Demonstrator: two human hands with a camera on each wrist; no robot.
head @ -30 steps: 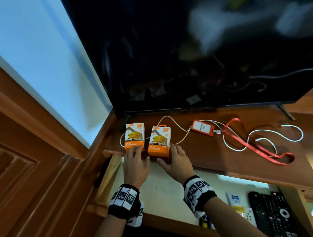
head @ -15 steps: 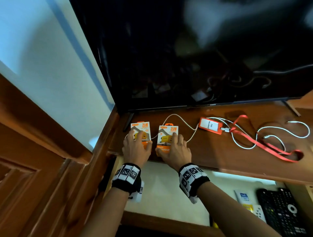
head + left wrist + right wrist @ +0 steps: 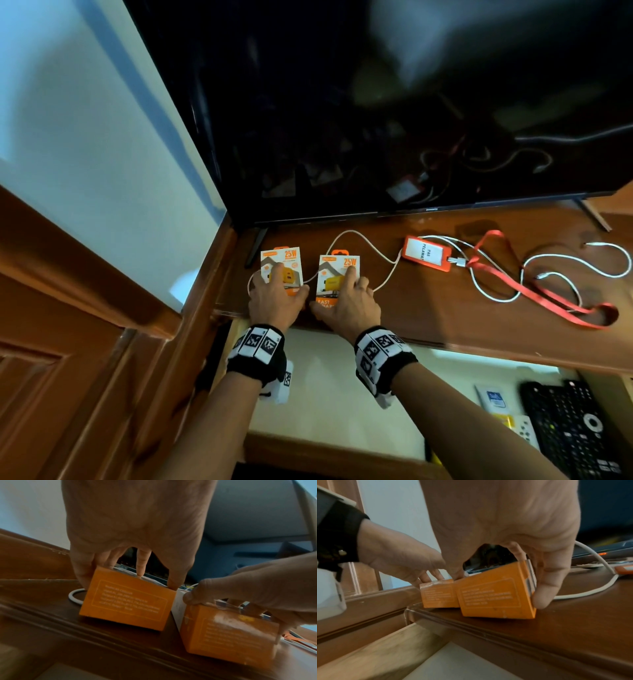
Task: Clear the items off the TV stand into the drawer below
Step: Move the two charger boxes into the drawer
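Two orange-and-white charger boxes lie side by side at the left end of the wooden TV stand [image 3: 428, 318]. My left hand [image 3: 274, 294] grips the left box [image 3: 282, 262], thumb and fingers down its sides [image 3: 127, 601]. My right hand [image 3: 346, 301] grips the right box [image 3: 337, 274], with the thumb on one side and fingers on the other [image 3: 494, 597]. An orange badge holder [image 3: 426, 253] with a red lanyard [image 3: 548, 294] and a white cable [image 3: 555, 270] lie further right on the stand. Below, the drawer [image 3: 359, 411] stands open.
The dark TV screen [image 3: 376, 102] rises right behind the boxes on its feet. In the drawer's right part lie a black remote [image 3: 575, 431], a white remote [image 3: 524, 428] and a small card packet [image 3: 493, 399]. A wooden frame and pale wall close off the left.
Both hands have reached forward from the stand's front edge onto the two boxes and closed round them. The right box has tilted slightly.
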